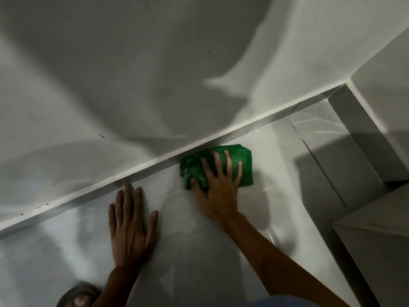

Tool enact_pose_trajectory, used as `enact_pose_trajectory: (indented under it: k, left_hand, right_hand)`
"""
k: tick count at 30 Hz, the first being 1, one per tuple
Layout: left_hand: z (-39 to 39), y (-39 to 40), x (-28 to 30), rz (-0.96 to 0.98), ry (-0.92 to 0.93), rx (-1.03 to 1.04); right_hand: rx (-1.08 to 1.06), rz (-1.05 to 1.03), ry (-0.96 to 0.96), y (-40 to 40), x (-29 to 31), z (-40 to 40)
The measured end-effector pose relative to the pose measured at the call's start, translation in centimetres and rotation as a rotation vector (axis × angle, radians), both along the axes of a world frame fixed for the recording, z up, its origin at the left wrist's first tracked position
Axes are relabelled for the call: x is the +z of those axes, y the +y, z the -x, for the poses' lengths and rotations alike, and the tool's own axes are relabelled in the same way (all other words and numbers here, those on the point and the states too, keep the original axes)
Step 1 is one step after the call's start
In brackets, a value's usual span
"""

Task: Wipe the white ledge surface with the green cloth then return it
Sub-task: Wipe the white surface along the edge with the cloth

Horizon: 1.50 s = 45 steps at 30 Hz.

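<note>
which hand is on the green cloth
The right hand, fingers spread flat on the green cloth beside the white ledge. The left hand lies flat on the bare marbled surface, apart from the cloth.

Dim, soft-focus, heavy overlapping shadows

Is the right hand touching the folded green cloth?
Touching: the head view shows the right hand pressed flat on the folded green cloth, fingers spread across it.

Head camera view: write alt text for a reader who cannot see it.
A person's right hand presses flat on a folded green cloth on a glossy white ledge surface, against a raised white strip at the foot of the wall. The left hand rests flat and empty on the surface beside it.
</note>
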<state>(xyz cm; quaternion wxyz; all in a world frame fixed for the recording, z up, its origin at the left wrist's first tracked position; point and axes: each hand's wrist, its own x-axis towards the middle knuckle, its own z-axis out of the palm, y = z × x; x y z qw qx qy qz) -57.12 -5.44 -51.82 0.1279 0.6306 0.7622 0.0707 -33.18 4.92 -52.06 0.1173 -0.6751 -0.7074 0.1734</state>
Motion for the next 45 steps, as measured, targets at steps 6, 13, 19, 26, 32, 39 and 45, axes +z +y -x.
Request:
enact_pose_trajectory:
  k: [6, 13, 19, 26, 32, 39, 45]
  left_hand:
    - [1.9, -1.0, 0.1, -0.019, -0.094, 0.118]
    - [1.8, -1.0, 0.3, -0.006, -0.077, 0.125]
    - [1.8, -1.0, -0.2, 0.015, -0.025, 0.087]
    - [1.8, -0.9, -0.3, 0.031, -0.009, 0.093]
    - [1.7, -0.8, 0.1, 0.068, -0.028, 0.099]
    - [0.5, -0.2, 1.2, 0.086, -0.056, 0.105]
    - [-2.0, 0.8, 1.6, 0.128, -0.026, -0.062]
  right_hand:
    - [0.291, -0.007, 0.079, -7.2, -0.1, 5.0]
    - [0.493, -0.054, -0.019, -16.7, -0.6, -5.3]
    - [0.026, 0.043, -0.049, -5.9, -0.1, -6.7]
    - [0.309, -0.078, 0.049, -1.8, -0.7, 0.4]
    - [0.409, -0.059, -0.059, 3.8, -0.4, -6.1]
    - [0.017, -0.107, -0.042, 2.4, -1.2, -4.7]
    - [0.213, -0.075, 0.078, -1.3, -0.4, -0.5]
